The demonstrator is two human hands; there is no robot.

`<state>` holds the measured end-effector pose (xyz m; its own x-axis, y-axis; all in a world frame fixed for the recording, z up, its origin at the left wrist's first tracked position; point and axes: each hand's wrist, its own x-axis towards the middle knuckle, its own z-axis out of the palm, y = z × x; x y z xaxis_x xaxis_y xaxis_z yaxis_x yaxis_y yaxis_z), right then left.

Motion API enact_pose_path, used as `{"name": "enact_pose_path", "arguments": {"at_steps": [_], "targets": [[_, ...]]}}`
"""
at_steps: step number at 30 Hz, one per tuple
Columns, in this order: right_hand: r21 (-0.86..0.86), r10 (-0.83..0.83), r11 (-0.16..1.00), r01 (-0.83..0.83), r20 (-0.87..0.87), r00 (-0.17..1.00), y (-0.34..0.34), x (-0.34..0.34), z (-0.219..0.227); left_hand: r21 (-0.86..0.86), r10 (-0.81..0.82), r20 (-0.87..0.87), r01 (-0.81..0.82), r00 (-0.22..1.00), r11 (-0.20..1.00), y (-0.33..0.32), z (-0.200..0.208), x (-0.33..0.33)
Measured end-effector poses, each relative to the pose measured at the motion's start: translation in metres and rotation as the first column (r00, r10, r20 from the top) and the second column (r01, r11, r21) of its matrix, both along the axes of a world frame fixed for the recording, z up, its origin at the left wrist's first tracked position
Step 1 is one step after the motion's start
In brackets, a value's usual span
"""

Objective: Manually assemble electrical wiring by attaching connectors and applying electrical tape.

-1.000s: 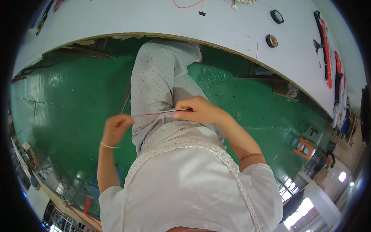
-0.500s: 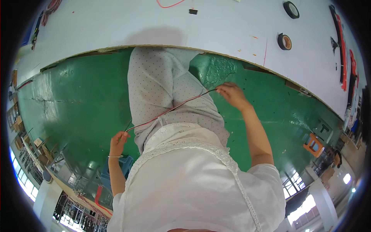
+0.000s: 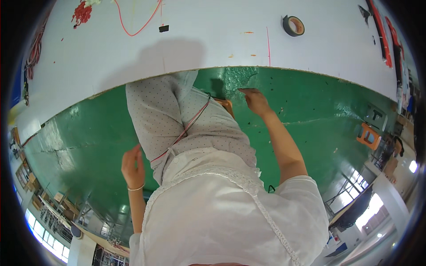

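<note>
A thin bundle of red, black and white wires [image 3: 191, 120] lies loose across my lap, slanting over the dotted light trousers [image 3: 155, 111]. Its upper end bends over my thigh near the knee. To the left of the bundle, my left hand [image 3: 133, 168] hangs beside my leg, fingers loosely apart, with a small gap to the wire. On the other side, my right hand [image 3: 256, 102] is off the wires, fingers stretched toward the left with nothing visible in them.
The white table [image 3: 222, 48] spans the top. On it are a black tape roll [image 3: 293, 26], a small black piece [image 3: 164, 29], a curved red wire [image 3: 128, 32], a red pile [image 3: 82, 14], and wire bundles at both sides. An orange stool [image 3: 368, 136] stands right.
Both hands have let go of the wire bundle, which now lies on my lap. My left hand has lowered slightly. The view has shifted, so the table's things appear elsewhere.
</note>
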<state>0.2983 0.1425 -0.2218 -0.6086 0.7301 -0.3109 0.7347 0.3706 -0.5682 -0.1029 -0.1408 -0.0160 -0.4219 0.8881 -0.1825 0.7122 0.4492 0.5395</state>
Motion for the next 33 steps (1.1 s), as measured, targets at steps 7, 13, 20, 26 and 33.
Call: {"name": "enact_pose_path", "arguments": {"at_steps": [7,13,20,26,33], "targets": [[-0.063,-0.128,0.989,0.13,0.041,0.991,-0.013,0.008,0.026,0.058,-0.509,0.059,0.506,0.859,0.86,0.116,-0.024,0.071],[-0.285,-0.279,0.939,0.191,-0.306,0.91,0.008,-0.04,0.191,-0.01,-0.453,0.021,0.454,0.891,0.891,0.135,-0.022,0.071],[0.208,-0.002,0.968,0.141,-0.553,0.833,0.074,-0.109,0.301,0.044,-0.514,0.026,0.512,0.858,0.858,0.14,-0.037,0.072],[0.392,-0.134,0.87,0.299,-0.396,0.909,0.144,-0.196,0.288,0.363,-0.242,0.04,0.212,0.969,0.907,0.156,-0.01,0.036],[0.638,-0.215,0.721,0.269,-0.163,0.963,0.153,-0.229,0.286,0.363,-0.213,0.255,0.111,0.943,0.925,0.146,0.018,0.023]]}}
